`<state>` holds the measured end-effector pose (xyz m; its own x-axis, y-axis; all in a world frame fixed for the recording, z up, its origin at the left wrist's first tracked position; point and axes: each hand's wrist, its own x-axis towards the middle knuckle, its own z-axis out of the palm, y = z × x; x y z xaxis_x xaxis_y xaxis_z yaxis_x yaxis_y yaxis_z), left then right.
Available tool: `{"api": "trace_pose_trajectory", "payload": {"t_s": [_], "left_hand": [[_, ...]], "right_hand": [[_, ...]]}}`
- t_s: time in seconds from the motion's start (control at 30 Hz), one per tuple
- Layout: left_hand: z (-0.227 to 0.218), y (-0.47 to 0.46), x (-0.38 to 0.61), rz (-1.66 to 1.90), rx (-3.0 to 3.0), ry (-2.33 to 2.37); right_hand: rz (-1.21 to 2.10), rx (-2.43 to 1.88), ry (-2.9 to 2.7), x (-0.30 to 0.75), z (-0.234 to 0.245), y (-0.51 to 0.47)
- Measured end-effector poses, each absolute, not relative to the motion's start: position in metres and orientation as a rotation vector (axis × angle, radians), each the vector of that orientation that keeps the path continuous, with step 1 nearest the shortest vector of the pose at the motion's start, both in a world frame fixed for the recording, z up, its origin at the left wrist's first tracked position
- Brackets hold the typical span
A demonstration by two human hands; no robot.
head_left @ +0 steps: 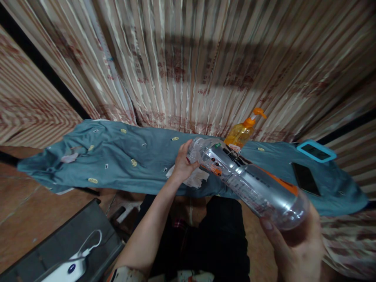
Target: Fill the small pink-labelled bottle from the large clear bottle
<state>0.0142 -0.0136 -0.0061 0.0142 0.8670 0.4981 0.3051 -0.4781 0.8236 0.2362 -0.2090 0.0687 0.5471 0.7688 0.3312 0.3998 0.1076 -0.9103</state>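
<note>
A large clear plastic bottle (249, 184) with an orange-and-black label lies tilted across the middle of the view, its neck toward the curtain. My right hand (296, 246) grips its wide base at the lower right. My left hand (183, 164) is closed round the neck end and also presses a crumpled white tissue (198, 179) against the bottle. Both hands hold the bottle above a table covered by a blue-green patterned cloth (123, 160).
An orange pump bottle (242, 131) stands on the cloth just behind the clear bottle. A black phone (305, 178) and a blue-cased device (316, 151) lie at the right. A striped curtain (188, 58) hangs behind. At lower left a dark box (58, 243) carries a white cabled device (69, 268).
</note>
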Motion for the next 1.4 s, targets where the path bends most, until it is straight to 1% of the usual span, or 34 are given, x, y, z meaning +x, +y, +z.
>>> {"api": "trace_pose_trajectory", "payload": {"t_s": [0.17,0.37,0.7,0.93,1.13,1.4], "left_hand": [[-0.006,-0.014,0.015,1.485,1.8,1.175],[-0.007,-0.013,0.014,1.486,1.808,1.182],[-0.005,-0.015,0.014,1.479,1.787,1.189],[-0.006,-0.015,0.015,1.482,1.775,1.185],[-0.004,-0.016,0.016,1.482,1.761,1.201],[-0.005,-0.016,0.016,1.498,1.76,1.188]], "right_hand": [[0.41,-1.511,-0.996,0.234,0.069,-0.21],[0.351,-1.476,-1.023,0.236,0.068,-0.208],[0.427,-1.496,-0.928,0.225,0.077,-0.206],[0.367,-1.502,-0.97,0.23,0.075,-0.204],[0.416,-1.54,-0.891,0.225,0.078,-0.206],[0.358,-1.519,-0.995,0.233,0.075,-0.206]]}}
